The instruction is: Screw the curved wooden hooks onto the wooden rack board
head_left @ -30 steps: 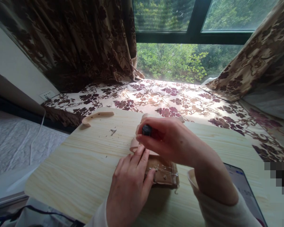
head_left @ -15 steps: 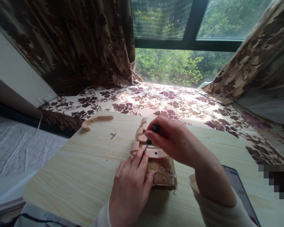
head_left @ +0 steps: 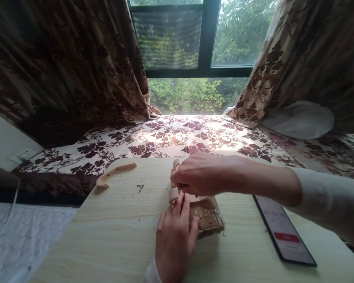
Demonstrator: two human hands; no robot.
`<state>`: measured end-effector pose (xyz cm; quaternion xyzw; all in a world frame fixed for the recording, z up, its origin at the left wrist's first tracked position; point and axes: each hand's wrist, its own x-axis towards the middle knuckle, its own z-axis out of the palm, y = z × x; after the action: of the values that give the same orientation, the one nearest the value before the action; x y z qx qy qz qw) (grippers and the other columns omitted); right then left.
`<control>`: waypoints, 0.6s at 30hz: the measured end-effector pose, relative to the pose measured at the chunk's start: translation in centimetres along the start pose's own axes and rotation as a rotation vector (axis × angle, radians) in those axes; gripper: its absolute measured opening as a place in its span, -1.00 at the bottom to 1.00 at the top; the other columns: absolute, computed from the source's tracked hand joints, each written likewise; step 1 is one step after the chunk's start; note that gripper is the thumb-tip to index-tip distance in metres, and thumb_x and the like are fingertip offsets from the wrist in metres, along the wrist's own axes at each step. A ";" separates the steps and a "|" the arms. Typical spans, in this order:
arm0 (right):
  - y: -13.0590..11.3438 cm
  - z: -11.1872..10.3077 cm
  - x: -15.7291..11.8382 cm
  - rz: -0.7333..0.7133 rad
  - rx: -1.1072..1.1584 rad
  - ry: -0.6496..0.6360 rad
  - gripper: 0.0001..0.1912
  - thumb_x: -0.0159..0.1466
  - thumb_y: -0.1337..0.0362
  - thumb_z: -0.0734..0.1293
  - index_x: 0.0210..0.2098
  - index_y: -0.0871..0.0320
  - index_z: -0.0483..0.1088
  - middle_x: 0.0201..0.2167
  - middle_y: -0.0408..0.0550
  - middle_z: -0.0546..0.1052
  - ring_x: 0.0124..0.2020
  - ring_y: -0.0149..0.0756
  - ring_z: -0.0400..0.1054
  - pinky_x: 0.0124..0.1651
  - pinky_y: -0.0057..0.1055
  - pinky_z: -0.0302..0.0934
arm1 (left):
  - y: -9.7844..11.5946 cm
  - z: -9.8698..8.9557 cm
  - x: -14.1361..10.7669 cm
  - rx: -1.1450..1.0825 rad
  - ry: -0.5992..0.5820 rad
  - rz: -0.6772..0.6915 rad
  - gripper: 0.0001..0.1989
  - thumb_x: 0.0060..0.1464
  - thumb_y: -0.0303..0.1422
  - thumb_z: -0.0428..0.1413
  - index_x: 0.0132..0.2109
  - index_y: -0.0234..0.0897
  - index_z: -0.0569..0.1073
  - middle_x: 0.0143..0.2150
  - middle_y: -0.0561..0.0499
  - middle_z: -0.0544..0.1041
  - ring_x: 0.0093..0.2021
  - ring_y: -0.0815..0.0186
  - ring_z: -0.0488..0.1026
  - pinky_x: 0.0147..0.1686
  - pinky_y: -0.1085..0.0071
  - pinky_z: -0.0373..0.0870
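My right hand (head_left: pixel 199 175) is closed round a screwdriver, mostly hidden in the fist; a dark bit of it shows under the fingers. Below it my left hand (head_left: pixel 174 236) has its index and middle fingertips together at the tool's lower end, where what they grip is too small to see. Its thumb lies on a brown, tape-wrapped block (head_left: pixel 211 214). A curved light wooden piece (head_left: pixel 173 194) rests across the block, with a dark hole in its strip. Another wooden piece (head_left: pixel 176 164) shows behind, partly covered by my right hand.
Another curved wooden piece (head_left: pixel 118 171) lies at the table's back left. Small screws (head_left: pixel 140 187) sit to its right. A phone (head_left: pixel 286 232) rests on the table (head_left: pixel 106 236) at right. Behind are a flower-patterned cloth (head_left: pixel 165 135), curtains and a window.
The view has tilted up and shifted. My right hand has turned over the screwdriver, hiding its handle, and the forearm now comes in from the right, uncovering more of the phone. The left stays at the block.
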<state>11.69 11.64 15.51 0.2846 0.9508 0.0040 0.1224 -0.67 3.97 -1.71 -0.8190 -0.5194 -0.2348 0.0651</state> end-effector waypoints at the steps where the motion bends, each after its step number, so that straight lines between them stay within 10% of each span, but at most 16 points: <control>1: 0.0 0.1 0.2 0.010 0.010 0.005 -0.85 0.22 0.34 0.24 -0.29 0.19 0.45 -0.42 -0.05 0.50 -0.51 -0.42 0.21 -0.49 -0.41 -0.10 | 0.0 0.0 0.0 -0.008 0.000 -0.001 -0.57 0.14 -0.40 -0.02 0.16 -0.40 0.26 0.12 -0.24 0.38 0.04 0.07 0.39 -0.11 0.17 0.42; 18: -0.9 1.2 -1.2 0.102 0.120 0.099 -0.84 0.17 0.35 0.21 -0.41 0.16 0.44 -0.58 -0.09 0.44 -0.61 -0.44 0.04 -0.56 -0.43 -0.16 | -1.8 -0.7 -0.7 -0.035 0.021 0.138 -0.60 0.11 -0.39 0.03 0.10 -0.36 0.34 0.04 -0.16 0.46 -0.09 0.10 0.46 -0.20 0.21 0.46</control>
<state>12.47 10.14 14.58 0.3387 0.9385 -0.0326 0.0576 -2.71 3.97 -1.67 -0.8513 -0.4569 -0.2475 0.0725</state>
